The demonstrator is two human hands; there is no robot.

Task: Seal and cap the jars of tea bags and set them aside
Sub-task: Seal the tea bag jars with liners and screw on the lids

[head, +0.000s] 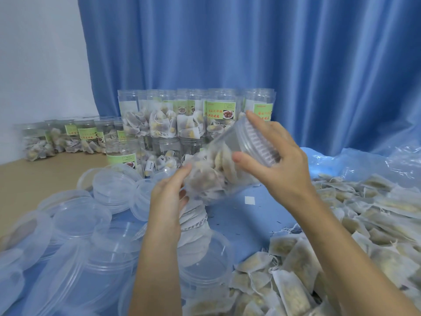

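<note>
Blue sheeting [234,224] covered the surface. At frame centre, the left hand [169,193] cupped the tilted jar [218,172] by its base, while the right hand [276,156], up-right, curled fingers round the cap [255,142], long axis slanting upper right. Capped jars [68,137] stood far left.

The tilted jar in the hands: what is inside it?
The jar holds tea bags, white sachets with dark and yellowish contents, bunched toward its lower end. The left hand covers that end; the right hand grips the cap.
</note>
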